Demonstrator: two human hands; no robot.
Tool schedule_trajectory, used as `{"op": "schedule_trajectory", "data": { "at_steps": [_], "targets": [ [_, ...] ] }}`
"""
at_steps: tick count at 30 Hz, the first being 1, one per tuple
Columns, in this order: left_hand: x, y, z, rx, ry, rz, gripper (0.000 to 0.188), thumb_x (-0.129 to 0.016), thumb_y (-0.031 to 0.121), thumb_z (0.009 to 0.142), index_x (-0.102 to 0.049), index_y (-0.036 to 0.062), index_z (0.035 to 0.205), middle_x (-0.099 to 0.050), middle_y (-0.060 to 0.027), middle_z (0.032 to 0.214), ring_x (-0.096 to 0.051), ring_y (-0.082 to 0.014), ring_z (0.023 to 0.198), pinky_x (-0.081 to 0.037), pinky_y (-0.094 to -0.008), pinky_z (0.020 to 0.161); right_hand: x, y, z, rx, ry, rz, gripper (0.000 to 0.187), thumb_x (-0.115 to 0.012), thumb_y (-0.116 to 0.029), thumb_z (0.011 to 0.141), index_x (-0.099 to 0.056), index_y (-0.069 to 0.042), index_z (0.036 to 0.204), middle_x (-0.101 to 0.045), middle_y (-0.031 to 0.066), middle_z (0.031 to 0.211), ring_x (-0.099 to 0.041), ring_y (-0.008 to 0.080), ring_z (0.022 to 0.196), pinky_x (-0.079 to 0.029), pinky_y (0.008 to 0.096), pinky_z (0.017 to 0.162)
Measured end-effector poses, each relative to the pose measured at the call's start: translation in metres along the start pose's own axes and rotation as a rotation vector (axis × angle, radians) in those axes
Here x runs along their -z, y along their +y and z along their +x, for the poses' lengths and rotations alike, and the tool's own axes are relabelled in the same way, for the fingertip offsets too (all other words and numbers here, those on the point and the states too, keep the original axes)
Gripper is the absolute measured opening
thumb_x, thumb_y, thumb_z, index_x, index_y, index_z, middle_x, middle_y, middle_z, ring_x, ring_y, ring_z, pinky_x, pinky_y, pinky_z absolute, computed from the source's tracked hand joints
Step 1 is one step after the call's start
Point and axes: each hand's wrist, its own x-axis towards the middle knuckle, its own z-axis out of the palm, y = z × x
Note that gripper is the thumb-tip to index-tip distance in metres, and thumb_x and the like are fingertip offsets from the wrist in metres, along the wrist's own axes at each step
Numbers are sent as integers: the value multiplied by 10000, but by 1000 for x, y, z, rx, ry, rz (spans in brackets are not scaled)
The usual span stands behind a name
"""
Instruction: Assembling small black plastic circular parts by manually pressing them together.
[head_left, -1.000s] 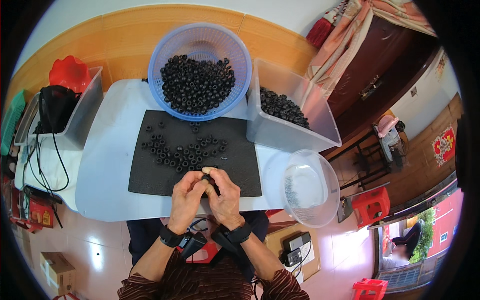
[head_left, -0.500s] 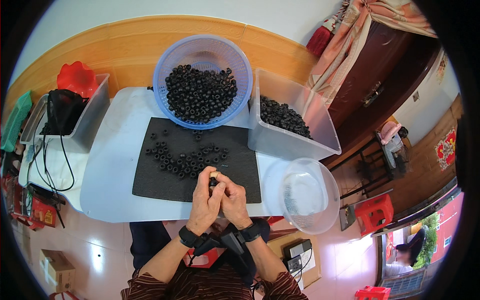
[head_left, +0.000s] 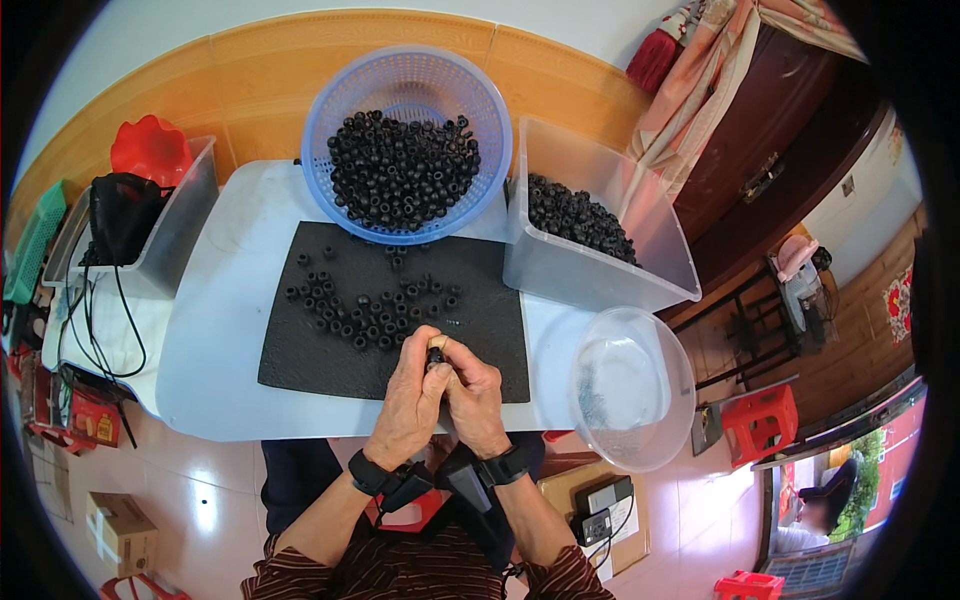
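My left hand [head_left: 404, 408] and my right hand [head_left: 476, 402] meet at the near edge of the black mat [head_left: 330, 385]. Between their fingertips they pinch a small black ring-shaped piece [head_left: 434, 356], partly hidden by the fingers. A pale tan patch shows at a fingertip just above it; whether it is a finger cover, I cannot make out. Beyond my hands, several loose black ring-shaped pieces [head_left: 372, 318] with open centres lie scattered on the mat. More of them fill the blue perforated basket [head_left: 318, 200] at the back.
Right of the basket stands a clear plastic bin [head_left: 600, 285] with many black pieces. A round clear tub [head_left: 640, 400] sits at the white table's [head_left: 205, 380] right edge. To the left, another bin [head_left: 190, 235] holds a red scalloped dish [head_left: 150, 150] and a black item with cables.
My hands stay together and have turned slightly, so more of the black piece now shows between the fingertips. The view has shifted a little.
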Motion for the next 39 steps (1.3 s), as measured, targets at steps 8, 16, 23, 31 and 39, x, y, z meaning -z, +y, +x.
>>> {"op": "schedule_trajectory", "data": {
  "at_steps": [8, 16, 23, 31, 39],
  "targets": [
    [2, 5, -1, 93, 9, -26, 405, -498, 203, 980, -404, 17, 1327, -526, -147, 1101, -535, -244, 951, -438, -365, 878, 0, -13, 1, -15, -50, 17, 279, -559, -24, 938, -623, -15, 1210, -673, 23, 970, -600, 72, 868, -492, 235, 772],
    [4, 3, -3, 60, -4, -73, 414, -521, 195, 983, -412, 29, 1345, -564, -110, 1043, -548, -194, 881, -467, -324, 812, 6, 1, -3, -95, -89, 126, 310, -604, -88, 952, -599, -9, 1251, -641, 6, 1046, -582, 68, 893, -488, 214, 806],
    [-4, -1, -2, 22, 41, -27, 365, -493, 182, 989, -426, 10, 1303, -559, -150, 1078, -567, -250, 946, -460, -364, 846, -2, 4, -4, -55, -6, 178, 296, -612, -79, 946, -610, -7, 1233, -643, -3, 998, -570, 57, 864, -489, 213, 770],
    [-11, 2, 0, 92, 104, 33, 321, -479, 185, 984, -451, 30, 1264, -560, -170, 1076, -581, -296, 953, -460, -379, 849, -4, -3, -1, -75, 22, 211, 252, -605, -47, 931, -629, -8, 1178, -647, -6, 919, -557, 51, 795, -475, 213, 710],
    [8, 5, -8, 129, -76, -116, 456, -525, 254, 987, -405, 43, 1373, -531, -74, 1024, -519, -161, 926, -445, -307, 844, 10, -5, -4, -168, -138, 365, 326, -615, -138, 951, -584, -12, 1250, -623, 3, 1029, -581, 75, 889, -485, 225, 789]
  ]
}}
